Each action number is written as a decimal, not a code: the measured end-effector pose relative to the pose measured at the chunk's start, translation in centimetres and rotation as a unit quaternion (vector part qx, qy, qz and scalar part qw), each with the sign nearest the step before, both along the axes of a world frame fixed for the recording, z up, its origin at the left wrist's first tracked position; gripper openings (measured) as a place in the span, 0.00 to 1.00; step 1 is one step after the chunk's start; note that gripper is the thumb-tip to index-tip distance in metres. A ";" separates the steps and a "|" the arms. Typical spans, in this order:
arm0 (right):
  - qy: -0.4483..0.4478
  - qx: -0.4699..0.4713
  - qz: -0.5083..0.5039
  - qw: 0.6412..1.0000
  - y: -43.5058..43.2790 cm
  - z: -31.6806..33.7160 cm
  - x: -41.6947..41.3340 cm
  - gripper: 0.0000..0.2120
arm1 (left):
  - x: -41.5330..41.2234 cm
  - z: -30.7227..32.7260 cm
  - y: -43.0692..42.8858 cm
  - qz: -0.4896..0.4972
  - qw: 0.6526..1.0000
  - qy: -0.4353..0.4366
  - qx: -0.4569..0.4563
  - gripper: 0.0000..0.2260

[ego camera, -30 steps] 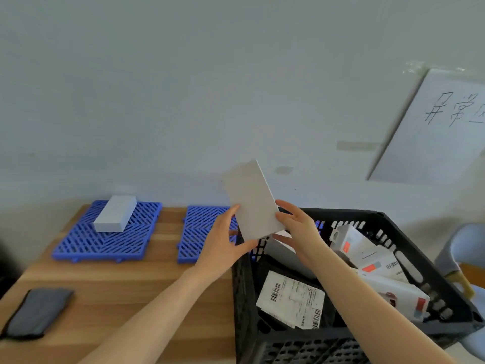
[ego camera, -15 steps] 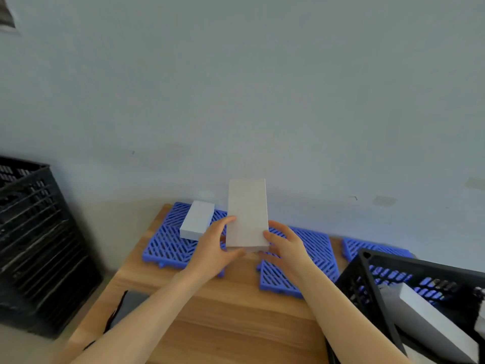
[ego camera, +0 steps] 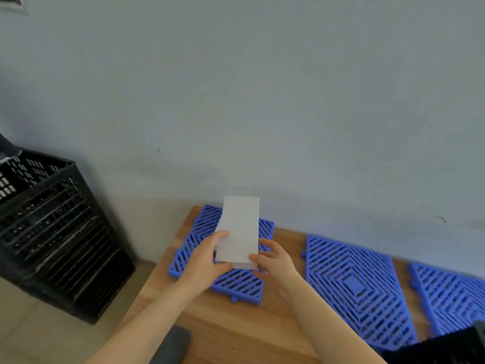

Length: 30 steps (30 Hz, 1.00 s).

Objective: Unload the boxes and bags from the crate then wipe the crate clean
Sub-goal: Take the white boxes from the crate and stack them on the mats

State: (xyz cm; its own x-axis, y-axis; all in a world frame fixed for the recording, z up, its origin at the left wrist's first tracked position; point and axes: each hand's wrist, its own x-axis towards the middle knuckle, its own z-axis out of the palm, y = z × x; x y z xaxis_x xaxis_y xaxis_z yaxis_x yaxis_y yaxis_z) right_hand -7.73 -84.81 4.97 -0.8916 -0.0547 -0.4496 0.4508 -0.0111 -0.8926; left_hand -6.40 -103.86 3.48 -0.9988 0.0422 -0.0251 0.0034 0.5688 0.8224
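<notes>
Holding a white box [ego camera: 238, 229] between both hands, low over the leftmost blue grid mat [ego camera: 236, 283] on the wooden table [ego camera: 252, 329]. Left hand [ego camera: 203, 264] wrapped around the near left corner, thumb on top, fingers [ego camera: 221, 236] clamped on the box's left edge; right hand [ego camera: 274, 264] pressed against the near right corner, fingers closed on the box. Far end of the box raised and tilted toward the wall [ego camera: 262, 101], near end low, seemingly just above the mat; contact with the mat impossible to confirm. Beneath the box's left side, a pale edge, perhaps another box, not clearly told.

Only a dark corner of the crate [ego camera: 446, 348] visible at the lower right edge, contents out of sight. A stack of black crates [ego camera: 52, 232] on the floor to the left; a dark grey cloth [ego camera: 170, 345] at the near table edge.

Likely risks: letting go while tilted could make the box slide on the ribbed mat or tip off whatever lies under it. Set too far left, it could overhang the mat and table edge and drop to the floor.
</notes>
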 end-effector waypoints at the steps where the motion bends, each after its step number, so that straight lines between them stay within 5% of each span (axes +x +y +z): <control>1: -0.007 0.012 0.006 1.000 -0.3 -0.8 -0.9 0.21 | -0.7 -0.5 -0.3 0.001 1.000 -0.007 -0.005 0.31; 16: -0.089 0.081 -0.051 0.991 -4.1 -8.4 -7.5 0.22 | -8.9 -8.5 -2.6 -0.043 0.995 -0.058 -0.074 0.31; 30: -0.101 0.119 -0.107 0.982 -8.2 -8.9 -9.9 0.20 | -13.4 -10.8 -5.8 -0.099 0.994 -0.034 -0.015 0.30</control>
